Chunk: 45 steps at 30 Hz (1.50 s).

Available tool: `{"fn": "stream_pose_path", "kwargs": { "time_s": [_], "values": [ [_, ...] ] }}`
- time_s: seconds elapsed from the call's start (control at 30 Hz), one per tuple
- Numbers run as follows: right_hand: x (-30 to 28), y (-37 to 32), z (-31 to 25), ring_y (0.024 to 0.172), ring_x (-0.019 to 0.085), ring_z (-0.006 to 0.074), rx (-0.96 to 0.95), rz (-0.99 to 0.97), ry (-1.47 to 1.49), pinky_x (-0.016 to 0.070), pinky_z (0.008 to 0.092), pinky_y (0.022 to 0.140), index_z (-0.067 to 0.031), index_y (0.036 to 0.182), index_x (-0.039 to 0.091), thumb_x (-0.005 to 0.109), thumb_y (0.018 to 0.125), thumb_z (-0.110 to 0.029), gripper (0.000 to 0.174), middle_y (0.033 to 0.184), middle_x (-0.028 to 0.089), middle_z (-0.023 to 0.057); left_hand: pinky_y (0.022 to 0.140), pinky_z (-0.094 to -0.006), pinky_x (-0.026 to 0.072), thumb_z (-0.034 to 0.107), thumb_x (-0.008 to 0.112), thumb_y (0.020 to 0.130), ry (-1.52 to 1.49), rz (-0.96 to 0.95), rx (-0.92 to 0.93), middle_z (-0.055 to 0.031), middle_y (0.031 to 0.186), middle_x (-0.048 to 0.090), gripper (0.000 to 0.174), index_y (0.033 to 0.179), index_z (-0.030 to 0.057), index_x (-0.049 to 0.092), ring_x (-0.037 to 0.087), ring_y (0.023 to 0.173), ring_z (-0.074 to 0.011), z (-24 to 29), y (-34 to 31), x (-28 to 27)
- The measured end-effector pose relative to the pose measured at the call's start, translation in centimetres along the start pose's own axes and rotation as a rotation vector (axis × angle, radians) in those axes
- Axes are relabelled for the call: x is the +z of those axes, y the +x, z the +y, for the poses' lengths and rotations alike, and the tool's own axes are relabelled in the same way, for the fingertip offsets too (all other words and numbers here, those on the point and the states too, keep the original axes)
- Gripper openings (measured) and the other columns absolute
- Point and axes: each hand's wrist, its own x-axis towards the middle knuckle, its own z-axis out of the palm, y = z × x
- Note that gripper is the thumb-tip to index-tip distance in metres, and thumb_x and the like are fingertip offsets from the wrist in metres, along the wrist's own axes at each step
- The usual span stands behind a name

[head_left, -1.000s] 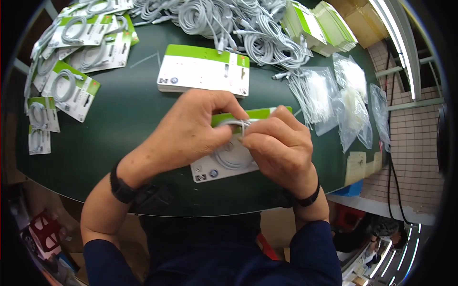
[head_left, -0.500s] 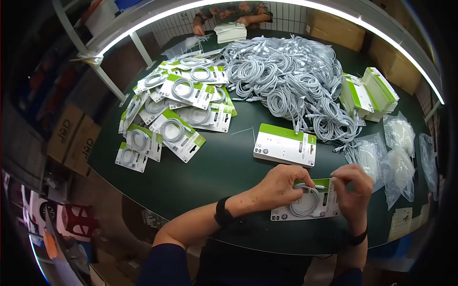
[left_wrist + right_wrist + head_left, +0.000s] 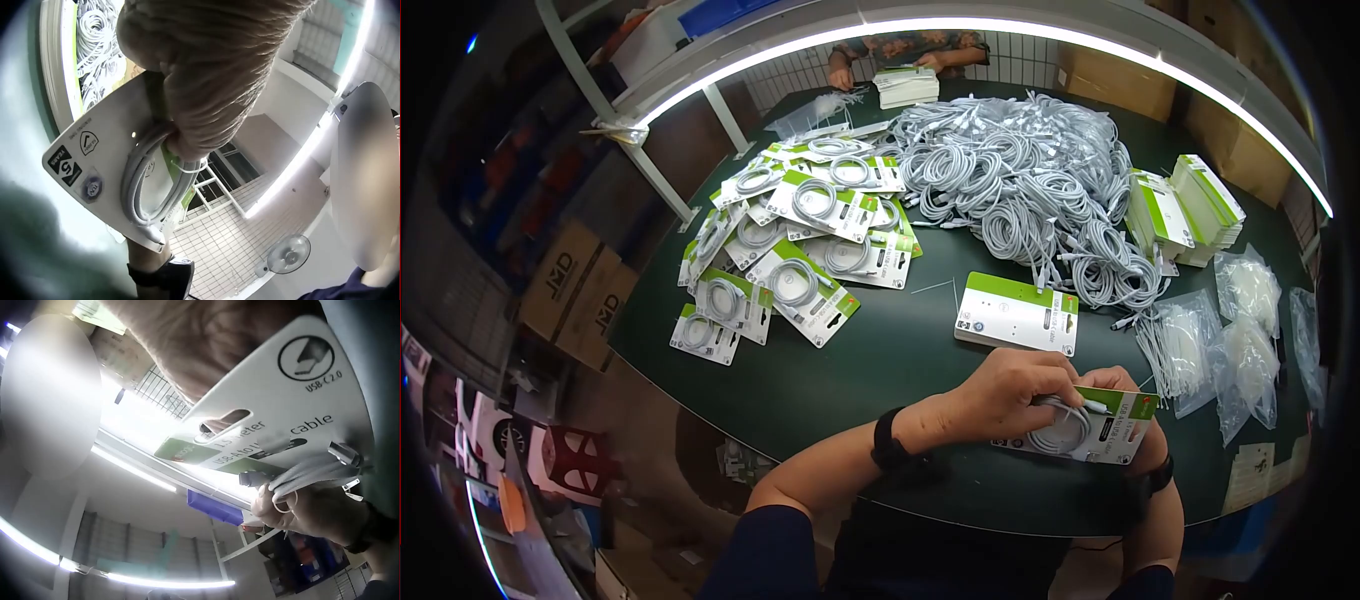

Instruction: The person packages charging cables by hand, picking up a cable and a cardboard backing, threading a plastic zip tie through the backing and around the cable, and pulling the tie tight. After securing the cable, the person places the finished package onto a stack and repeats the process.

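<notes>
A white and green card [image 3: 1118, 430] with a coiled grey cable [image 3: 1062, 430] on it is held tilted near the table's front edge. My left hand [image 3: 1012, 392] pinches the coil and card at the upper left. Behind the card, my right hand [image 3: 1145, 455] grips its right side, most of its fingers hidden. A thin white tie [image 3: 189, 167] loops round the coil in the left wrist view, beside the left fingertips. In the right wrist view, the card's printed end [image 3: 275, 394] lies against my right hand [image 3: 212, 337], with cable plugs near my left hand [image 3: 312, 515].
Beyond the hands lies a stack of cards [image 3: 1012, 318]. Cards with cables [image 3: 795, 285] pile up at left, loose cables [image 3: 1010, 160] at the back centre. At right are more card stacks [image 3: 1200, 205] and bags of white ties [image 3: 1185, 345]. Another person [image 3: 910, 50] works across the table.
The head view has swung, showing more of the table. My right hand, at the tie and then raised off the card, now grips it from behind. The card has tilted up; my left hand keeps hold.
</notes>
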Motion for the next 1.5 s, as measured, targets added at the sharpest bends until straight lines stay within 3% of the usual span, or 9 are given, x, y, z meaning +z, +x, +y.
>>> {"fn": "stream_pose_path", "kwargs": {
  "time_s": [0.03, 0.27, 0.5, 0.67, 0.77, 0.9, 1.1, 1.37, 1.5],
  "values": [
    [-0.5, 0.2, -0.4, 0.075, 0.069, 0.0090, 0.143, -0.107, 0.059, 0.0582, 0.0224, 0.073, -0.0009, 0.096, 0.072, 0.071, 0.100, -0.012, 0.012, 0.090, 0.075, 0.0052, 0.076, -0.0327, 0.0580, -0.009, 0.073, 0.074, 0.074, 0.000, 0.065, -0.0064, 0.107, 0.073, 0.033, 0.103, 0.0073, 0.076, 0.072, 0.090, -0.0233, -0.2, 0.0, 0.1],
    [-2.2, 1.2, 1.6, 0.070, 0.070, 0.0116, 0.095, -0.136, 0.065, 0.0556, 0.0234, 0.063, -0.0027, 0.092, 0.070, 0.070, 0.097, -0.007, 0.007, 0.085, 0.072, 0.0049, 0.067, -0.0384, 0.0575, 0.001, 0.080, 0.069, 0.343, 0.003, 0.303, -0.0028, 0.099, 0.069, 0.035, 0.101, 0.0133, 0.072, 0.071, 0.087, -0.0280, 0.0, 0.0, 0.8],
    [-2.2, 1.7, 0.7, 0.063, 0.063, 0.0078, 0.033, -0.086, -0.149, 0.0487, 0.0214, 0.056, -0.0032, 0.088, 0.066, 0.067, 0.097, -0.006, 0.010, 0.081, 0.069, 0.0025, 0.072, -0.0376, 0.0526, 0.008, 0.072, 0.084, 0.572, -0.118, 0.376, -0.0022, 0.093, 0.062, 0.021, 0.103, 0.0143, 0.068, 0.066, 0.083, -0.0222, -0.2, -0.4, 2.4],
    [-2.4, 2.0, 0.1, 0.061, 0.059, 0.0049, 0.023, -0.005, -0.260, 0.0450, 0.0203, 0.055, -0.0033, 0.087, 0.065, 0.066, 0.097, -0.008, 0.012, 0.078, 0.067, 0.0011, 0.080, -0.0386, 0.0500, 0.009, 0.066, 0.090, 0.586, -0.208, 0.310, -0.0028, 0.091, 0.061, 0.017, 0.106, 0.0135, 0.068, 0.064, 0.086, -0.0210, 0.7, -0.3, 2.2],
    [-1.5, 1.6, -0.3, 0.058, 0.055, 0.0047, -0.005, 0.054, -0.272, 0.0428, 0.0201, 0.053, -0.0029, 0.086, 0.064, 0.063, 0.096, -0.007, 0.011, 0.076, 0.064, 0.0017, 0.089, -0.0395, 0.0491, 0.011, 0.073, 0.087, 0.551, -0.246, 0.266, -0.0039, 0.096, 0.065, 0.026, 0.113, 0.0126, 0.070, 0.066, 0.093, -0.0216, 1.7, -0.1, 2.5],
    [-1.4, 1.9, 0.2, 0.059, 0.054, 0.0031, -0.025, 0.055, -0.224, 0.0416, 0.0201, 0.052, -0.0038, 0.086, 0.065, 0.066, 0.097, -0.011, 0.014, 0.077, 0.065, 0.0008, 0.084, -0.0394, 0.0552, 0.011, 0.086, 0.076, 0.554, -0.196, 0.156, -0.0091, 0.107, 0.072, 0.045, 0.119, 0.0080, 0.071, 0.070, 0.095, -0.0276, 2.0, 0.3, 2.2],
    [-1.9, 2.3, 0.9, 0.058, 0.053, 0.0026, -0.049, 0.093, -0.127, 0.0404, 0.0198, 0.051, -0.0040, 0.087, 0.066, 0.070, 0.096, -0.013, 0.014, 0.076, 0.065, -0.0006, 0.069, -0.0386, 0.0552, 0.001, 0.081, 0.076, 0.425, -0.175, -0.004, -0.0085, 0.096, 0.069, 0.034, 0.108, 0.0062, 0.072, 0.069, 0.082, -0.0298, 1.6, 0.3, 2.5],
    [-2.6, 3.0, 1.8, 0.059, 0.054, 0.0045, -0.090, 0.135, -0.470, 0.0425, 0.0216, 0.053, -0.0015, 0.086, 0.068, 0.072, 0.095, -0.016, 0.018, 0.076, 0.065, -0.0011, 0.067, -0.0355, 0.0568, -0.008, 0.082, 0.074, 0.562, -0.101, 0.134, -0.0123, 0.095, 0.071, 0.033, 0.105, 0.0012, 0.072, 0.072, 0.081, -0.0283, 0.8, 0.2, 3.0],
    [-3.6, 2.7, 1.1, 0.060, 0.055, 0.0056, 0.059, -0.066, -0.654, 0.0442, 0.0226, 0.054, -0.0007, 0.086, 0.069, 0.072, 0.095, -0.018, 0.020, 0.076, 0.065, -0.0014, 0.070, -0.0337, 0.0567, -0.009, 0.081, 0.076, 0.554, -0.080, 0.130, -0.0132, 0.096, 0.071, 0.034, 0.107, 0.0015, 0.072, 0.072, 0.083, -0.0264, 0.9, 0.1, 2.9]
  ]
}}
